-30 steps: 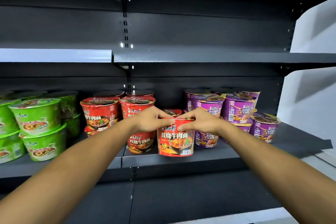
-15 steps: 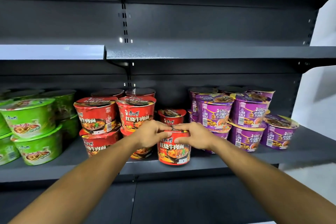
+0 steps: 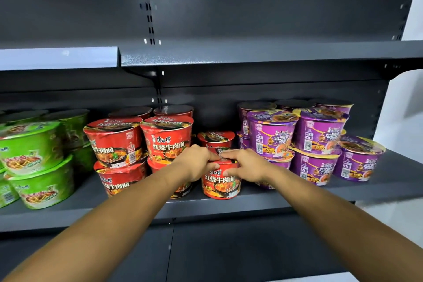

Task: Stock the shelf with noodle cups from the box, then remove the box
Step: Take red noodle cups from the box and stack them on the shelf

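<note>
**Red noodle cup, front of the shelf, held in both hands**

Item 1. A round red noodle cup [image 3: 220,182] with white lettering and a printed foil lid is standing upright near the front edge of the dark grey metal shelf [image 3: 286,198]. It is sitting in the gap between the red stacks and the purple ones, and its base appears to be resting on the shelf board.

Item 2. The left hand [image 3: 194,163] is clasping the cup's left rim, its fingers [image 3: 211,157] curling over the lid.

Item 3. The right hand [image 3: 247,166] is clasping the right rim, its fingers [image 3: 229,155] curling over the lid from the other side. The fingertips of the two hands are nearly meeting on top. Both bare forearms are reaching in from the bottom of the view.

Item 4. A second single red cup [image 3: 216,138] of the same print is sitting just behind the held one.

Item 5. Matching stacked red cups [image 3: 169,138] are standing two high just to the left. The left hand is partly hiding the nearest stack.

Item 6. Wide green noodle bowls [image 3: 29,146] are standing two high at the far left.

Item 7. Purple noodle cups [image 3: 318,133] are filling the right side, mostly two high, with a single one at the right end.

Item 8. An upper grey shelf [image 3: 251,52] is running across above, and a white wall [image 3: 407,121] is showing at the right.
</note>
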